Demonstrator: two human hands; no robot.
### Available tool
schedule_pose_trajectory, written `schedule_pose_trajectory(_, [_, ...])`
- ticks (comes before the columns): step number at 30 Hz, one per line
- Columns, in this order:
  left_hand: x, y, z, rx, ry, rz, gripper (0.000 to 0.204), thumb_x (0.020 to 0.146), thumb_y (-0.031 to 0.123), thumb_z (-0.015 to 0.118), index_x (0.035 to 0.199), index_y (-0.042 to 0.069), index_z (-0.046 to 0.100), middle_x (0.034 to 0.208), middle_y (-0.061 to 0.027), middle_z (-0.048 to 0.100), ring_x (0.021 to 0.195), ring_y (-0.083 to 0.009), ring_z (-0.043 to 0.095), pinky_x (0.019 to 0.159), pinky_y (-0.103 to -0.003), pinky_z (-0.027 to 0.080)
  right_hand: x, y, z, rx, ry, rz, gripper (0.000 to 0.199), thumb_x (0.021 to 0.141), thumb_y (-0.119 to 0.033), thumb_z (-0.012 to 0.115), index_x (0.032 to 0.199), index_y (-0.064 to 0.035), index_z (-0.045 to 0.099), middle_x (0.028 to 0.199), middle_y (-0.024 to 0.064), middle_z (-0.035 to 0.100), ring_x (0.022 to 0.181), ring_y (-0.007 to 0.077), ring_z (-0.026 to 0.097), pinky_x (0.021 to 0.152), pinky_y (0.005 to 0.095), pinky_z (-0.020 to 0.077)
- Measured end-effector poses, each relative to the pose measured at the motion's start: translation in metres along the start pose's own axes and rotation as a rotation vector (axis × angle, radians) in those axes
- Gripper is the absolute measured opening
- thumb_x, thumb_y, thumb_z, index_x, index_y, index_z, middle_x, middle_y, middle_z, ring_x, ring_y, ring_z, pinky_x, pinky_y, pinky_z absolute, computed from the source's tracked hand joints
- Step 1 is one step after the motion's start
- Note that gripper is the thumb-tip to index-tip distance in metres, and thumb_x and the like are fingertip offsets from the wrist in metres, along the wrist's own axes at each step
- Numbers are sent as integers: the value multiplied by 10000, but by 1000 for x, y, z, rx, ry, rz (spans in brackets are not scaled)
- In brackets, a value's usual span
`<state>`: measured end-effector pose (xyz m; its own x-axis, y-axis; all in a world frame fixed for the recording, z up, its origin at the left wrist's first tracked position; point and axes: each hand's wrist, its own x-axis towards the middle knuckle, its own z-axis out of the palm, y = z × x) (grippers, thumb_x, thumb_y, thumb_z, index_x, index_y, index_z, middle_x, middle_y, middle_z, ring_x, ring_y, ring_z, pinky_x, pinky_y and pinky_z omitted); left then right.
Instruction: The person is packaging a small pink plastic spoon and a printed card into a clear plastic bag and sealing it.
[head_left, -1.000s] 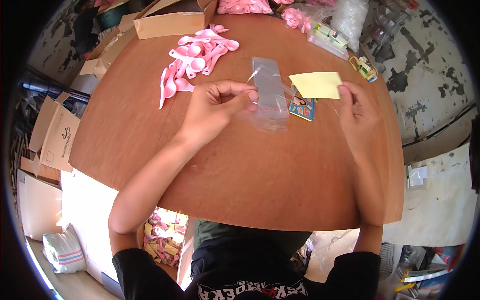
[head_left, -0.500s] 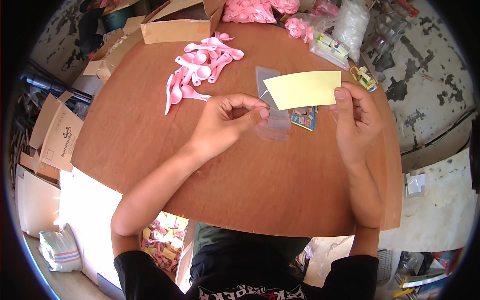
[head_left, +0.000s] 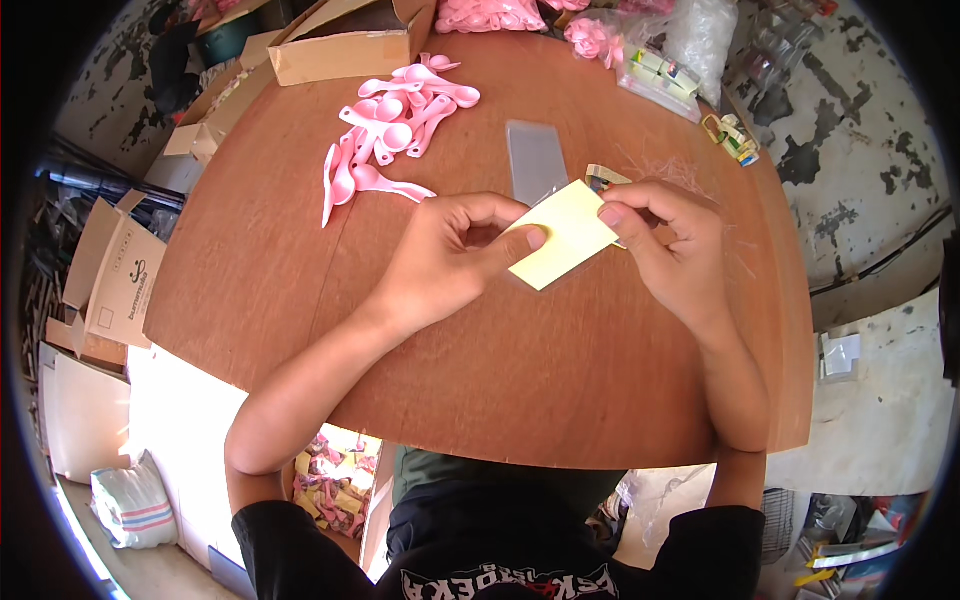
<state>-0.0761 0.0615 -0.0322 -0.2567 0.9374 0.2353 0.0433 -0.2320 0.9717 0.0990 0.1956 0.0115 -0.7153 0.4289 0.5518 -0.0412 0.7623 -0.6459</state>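
Both hands met over the middle of the round brown wooden desk, sharing a pale yellow rectangular paper card. The left hand had its grip pressed onto the card's lower left part, thumb lying on top of the paper and the curled fingers behind it. The right hand pinched the card's upper right corner between thumb and forefinger. The card sat tilted, its long edge running from lower left to upper right, held just above the desk surface between the two hands.

Just beyond the card, a clear flat rectangular plastic sleeve lay on the desk, its near end close to the left fingers. A small printed colourful card peeked out beside the right hand's fingertips, partly hidden by the yellow card. Farther back and to the left, a loose heap of pink plastic spoons spread over the wood, well apart from the hands. At the desk's far edge stood an open brown cardboard box, with clear bags of pink items near it. Flattened cardboard cartons leaned on the floor to the left of the desk.
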Motion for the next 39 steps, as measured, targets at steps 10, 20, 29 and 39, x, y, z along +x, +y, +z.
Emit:
schedule_pose_trajectory(10, [-2,8,-5,15,-184,-104,211,876,119,709,1017,-36,685,892,-37,699,791,-52,607,681,-228,496,-2,-15,7,26,52,-60,97,836,-58,716,918,-8,701,718,26,664,607,59,562,540,206,422])
schedule_pose_trajectory(20, [-3,12,-2,145,-127,48,208,903,83,661,1075,-33,678,956,-73,706,827,-58,616,702,-212,500,-5,-13,12,143,-224,-97,141,871,-85,682,973,12,697,982,92,651,882,166,620,741,270,488])
schedule_pose_trajectory(29, [-3,22,4,295,-81,203,249,867,31,678,1097,-63,660,1006,-136,708,895,-125,662,781,-256,543,-6,-32,-8,97,-434,5,370,803,-183,760,1118,-14,665,1099,107,665,926,180,620,798,308,489])
schedule_pose_trajectory(39, [-5,25,15,518,-56,509,246,817,69,720,1031,-46,681,943,-153,707,835,-225,701,713,-296,551,-13,-33,-12,152,-472,80,331,839,-92,706,1143,22,639,979,125,683,802,163,643,716,288,527])
